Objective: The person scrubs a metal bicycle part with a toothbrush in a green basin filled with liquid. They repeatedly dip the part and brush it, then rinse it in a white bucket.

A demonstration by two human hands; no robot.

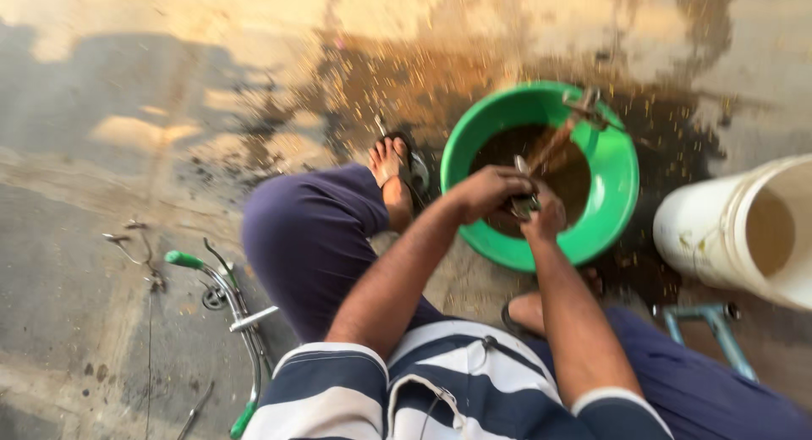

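Observation:
I squat over a green plastic basin holding dark dirty liquid. My left hand and my right hand meet above the basin's near side, both gripping a small grey metal part. A long rusty metal piece leans from my hands up to the basin's far rim. The picture is blurred, so the exact shape of the part is unclear.
A white bucket stands at the right. A bicycle handlebar with green grips lies on the concrete at the left, with a bent wire beyond it. A blue metal frame piece lies by my right leg. The ground around the basin is wet and stained.

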